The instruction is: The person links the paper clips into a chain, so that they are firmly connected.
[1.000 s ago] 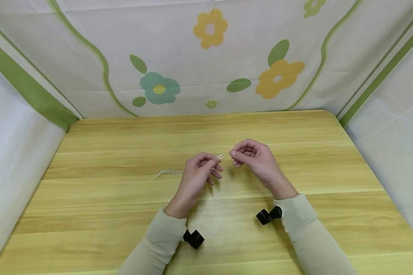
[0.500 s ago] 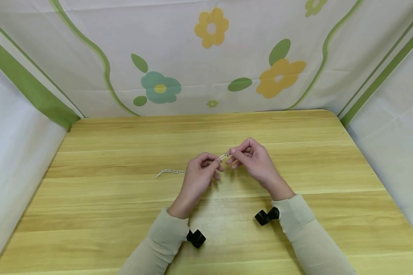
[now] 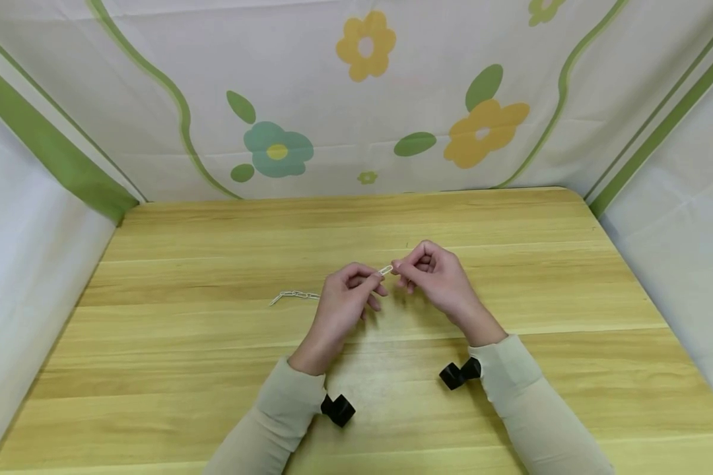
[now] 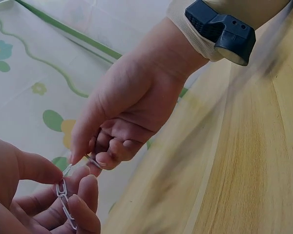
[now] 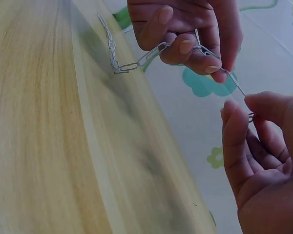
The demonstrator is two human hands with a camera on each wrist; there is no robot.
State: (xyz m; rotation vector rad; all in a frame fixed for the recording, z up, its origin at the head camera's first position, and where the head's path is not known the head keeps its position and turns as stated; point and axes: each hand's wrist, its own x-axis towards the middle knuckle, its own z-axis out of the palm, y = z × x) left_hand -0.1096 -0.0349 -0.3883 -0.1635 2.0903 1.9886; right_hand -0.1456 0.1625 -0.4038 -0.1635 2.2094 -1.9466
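Observation:
A chain of linked silver paper clips [image 3: 297, 295] trails from my left hand [image 3: 346, 293] across the wooden table toward the left. My left thumb and finger pinch the chain near its right end, and one clip [image 3: 386, 270] sticks out toward my right hand [image 3: 440, 277]. In the right wrist view the chain hangs over the left fingers and runs down to the table. Between the right thumb and finger a small paper clip [image 5: 251, 117] is partly hidden; its wire also shows in the left wrist view. Whether the two clips are hooked together I cannot tell.
The wooden table [image 3: 214, 382] has a rounded far right corner. Behind it hangs a white cloth [image 3: 333, 112] with flower prints, and more white cloth closes off both sides. Black wrist cameras sit on the left cuff [image 3: 340, 410] and the right cuff [image 3: 460, 374].
My right fingertips have come slightly left, up to the end clip. Half a second ago part of the right hand's clip showed between the hands; now the fingers cover it in the head view.

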